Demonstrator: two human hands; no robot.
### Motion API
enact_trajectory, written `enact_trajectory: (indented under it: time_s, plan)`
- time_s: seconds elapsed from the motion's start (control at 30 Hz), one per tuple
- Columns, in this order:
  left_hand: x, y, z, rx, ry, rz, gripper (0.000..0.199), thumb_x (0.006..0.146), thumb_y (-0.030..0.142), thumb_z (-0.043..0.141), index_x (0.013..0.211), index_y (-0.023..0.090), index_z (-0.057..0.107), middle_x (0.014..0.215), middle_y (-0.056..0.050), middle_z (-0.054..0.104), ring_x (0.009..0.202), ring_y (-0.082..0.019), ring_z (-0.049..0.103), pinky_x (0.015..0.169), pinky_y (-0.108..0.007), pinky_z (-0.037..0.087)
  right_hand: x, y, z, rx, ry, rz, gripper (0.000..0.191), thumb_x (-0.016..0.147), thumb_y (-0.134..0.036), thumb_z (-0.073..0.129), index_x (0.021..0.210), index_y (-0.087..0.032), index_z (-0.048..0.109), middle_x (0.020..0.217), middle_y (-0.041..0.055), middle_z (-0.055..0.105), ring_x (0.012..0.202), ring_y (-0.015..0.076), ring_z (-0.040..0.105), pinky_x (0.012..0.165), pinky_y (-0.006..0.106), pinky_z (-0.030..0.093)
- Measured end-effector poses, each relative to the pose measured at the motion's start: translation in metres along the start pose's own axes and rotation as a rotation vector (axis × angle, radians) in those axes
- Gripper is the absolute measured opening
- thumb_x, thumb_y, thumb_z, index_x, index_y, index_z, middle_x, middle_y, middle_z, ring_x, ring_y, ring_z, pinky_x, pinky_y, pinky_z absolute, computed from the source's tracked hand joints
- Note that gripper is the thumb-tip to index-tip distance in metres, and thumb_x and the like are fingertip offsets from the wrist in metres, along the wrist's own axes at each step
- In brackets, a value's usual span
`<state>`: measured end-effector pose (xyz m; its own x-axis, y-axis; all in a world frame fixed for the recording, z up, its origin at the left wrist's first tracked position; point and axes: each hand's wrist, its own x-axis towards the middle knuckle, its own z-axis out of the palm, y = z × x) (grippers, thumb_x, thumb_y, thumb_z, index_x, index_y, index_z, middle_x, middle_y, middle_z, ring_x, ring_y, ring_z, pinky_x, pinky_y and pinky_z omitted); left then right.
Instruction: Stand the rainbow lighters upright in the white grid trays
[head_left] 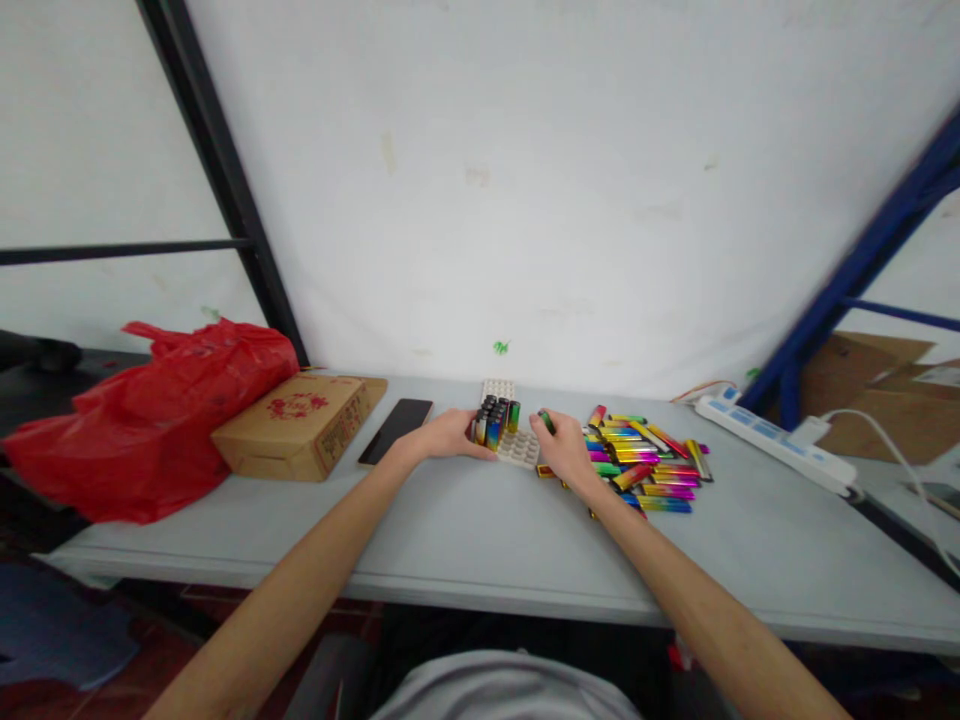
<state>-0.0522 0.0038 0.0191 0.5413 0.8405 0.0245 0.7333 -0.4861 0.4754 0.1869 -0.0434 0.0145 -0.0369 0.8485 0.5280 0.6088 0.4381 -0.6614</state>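
Observation:
A white tray [520,449] with rows of round hollows lies at the middle of the table. Several shiny coloured cylinders with dark tops [493,424] stand upright on its left part. My left hand [448,435] rests against the left side of these cylinders, fingers apart around the tray's edge. Over the tray's right side, my right hand [559,441] is closed on a green cylinder [547,422] with a dark end. Just right of that hand lies a loose pile of metallic multicoloured cylinders [646,462].
A second white tray [499,388] lies near the wall. At left are a dark phone [396,431], a cardboard box [296,424] and a red plastic bag [157,425]. A white power strip [776,443] with cables lies at right.

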Motion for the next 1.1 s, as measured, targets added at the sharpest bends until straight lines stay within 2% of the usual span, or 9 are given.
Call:
enact_trajectory:
  time_s: [0.17,0.27,0.33,0.43,0.53,0.7,0.87,1.0,1.1]
  plan:
    - [-0.001,0.001,-0.001,0.013,0.001,-0.002,0.070,0.067,0.070,0.077,0.112,0.018,0.068,0.095,-0.004,0.074,0.081,-0.023,0.066,0.066,-0.027,0.044,-0.001,0.000,-0.002,-0.023,-0.005,-0.026,0.041,0.093,-0.046,0.043,0.061,-0.023,0.037,0.055,-0.0049,0.036,0.057,0.0124,0.037,0.058,0.028,0.023]
    - [-0.002,0.003,-0.002,0.022,-0.002,-0.011,0.070,0.066,0.071,0.076,0.111,0.018,0.068,0.091,-0.003,0.074,0.078,-0.023,0.065,0.064,-0.027,0.043,0.000,-0.001,-0.004,-0.033,-0.028,-0.040,0.042,0.099,-0.051,0.042,0.068,-0.022,0.043,0.058,-0.0048,0.041,0.058,0.0136,0.041,0.059,0.028,0.028]
    - [-0.003,0.004,-0.002,0.015,-0.008,-0.019,0.069,0.066,0.071,0.076,0.110,0.018,0.068,0.089,-0.003,0.073,0.078,-0.023,0.065,0.063,-0.027,0.043,0.001,-0.001,-0.004,-0.040,-0.043,-0.094,0.038,0.102,-0.050,0.040,0.078,-0.022,0.050,0.065,-0.0027,0.049,0.064,0.0160,0.048,0.064,0.029,0.034]
    - [-0.003,0.005,-0.003,0.008,-0.009,-0.027,0.070,0.066,0.071,0.076,0.110,0.018,0.068,0.090,-0.003,0.073,0.079,-0.023,0.065,0.063,-0.027,0.043,0.003,0.000,-0.006,-0.050,-0.055,-0.227,0.032,0.106,-0.043,0.034,0.098,-0.021,0.055,0.090,0.0057,0.060,0.084,0.0200,0.057,0.077,0.031,0.044]
    - [-0.003,0.005,-0.003,0.015,-0.005,-0.028,0.071,0.065,0.072,0.076,0.111,0.018,0.067,0.092,-0.004,0.073,0.079,-0.023,0.065,0.064,-0.028,0.043,0.004,0.003,-0.008,-0.111,-0.082,-0.293,0.035,0.107,-0.043,0.032,0.097,-0.021,0.056,0.100,0.0102,0.060,0.093,0.0219,0.059,0.084,0.033,0.046]
    - [-0.001,0.002,-0.002,0.005,-0.004,-0.015,0.071,0.065,0.072,0.077,0.112,0.019,0.067,0.092,-0.004,0.073,0.079,-0.023,0.066,0.066,-0.028,0.044,0.006,0.005,-0.010,-0.205,-0.221,-0.165,0.038,0.107,-0.047,0.037,0.083,-0.023,0.054,0.070,0.0026,0.062,0.069,0.0198,0.059,0.068,0.029,0.041]
    - [-0.002,0.004,-0.002,0.001,-0.010,-0.016,0.070,0.067,0.070,0.077,0.115,0.019,0.067,0.094,-0.004,0.073,0.080,-0.023,0.066,0.066,-0.027,0.045,0.008,0.010,-0.004,-0.185,-0.249,-0.143,0.034,0.108,-0.043,0.039,0.089,-0.021,0.056,0.081,0.0055,0.072,0.074,0.0193,0.065,0.070,0.028,0.042]
    - [-0.002,0.005,-0.002,0.016,-0.010,-0.016,0.071,0.066,0.072,0.076,0.112,0.019,0.067,0.092,-0.004,0.073,0.079,-0.023,0.065,0.064,-0.028,0.043,0.008,0.014,0.001,-0.368,-0.340,-0.200,0.029,0.108,-0.036,0.043,0.093,-0.018,0.059,0.090,0.0095,0.072,0.084,0.0208,0.066,0.076,0.029,0.043]
    - [-0.002,0.005,-0.002,0.027,-0.001,-0.019,0.073,0.065,0.074,0.076,0.111,0.018,0.067,0.090,-0.004,0.072,0.078,-0.024,0.065,0.063,-0.028,0.042,0.008,0.010,0.004,-0.544,-0.346,-0.231,0.028,0.108,-0.035,0.042,0.101,-0.016,0.061,0.102,0.0140,0.071,0.095,0.0237,0.065,0.083,0.032,0.044]
